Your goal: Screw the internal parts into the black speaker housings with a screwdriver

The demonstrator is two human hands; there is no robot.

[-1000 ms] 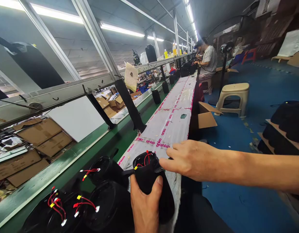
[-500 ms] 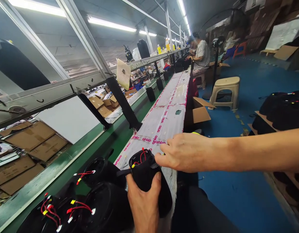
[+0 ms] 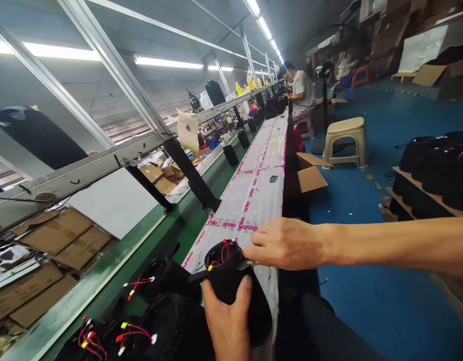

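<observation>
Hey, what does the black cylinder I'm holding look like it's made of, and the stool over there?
The black cylinder, gripped by the left hand with the right hand at its rim, looks wrapped in matte black fabric: no shine, soft edges. Its inner rim seems hard plastic, with red wires showing. The stool looks like moulded beige plastic, smooth and one-piece.

The left hand (image 3: 227,321) grips a black fabric-covered housing (image 3: 235,288) at the near edge of the worktop (image 3: 257,193). The right hand (image 3: 287,244) touches its open rim, where red wires (image 3: 224,249) show. More black housings (image 3: 167,321) lie left; a beige stool (image 3: 344,140) stands far right.
</observation>
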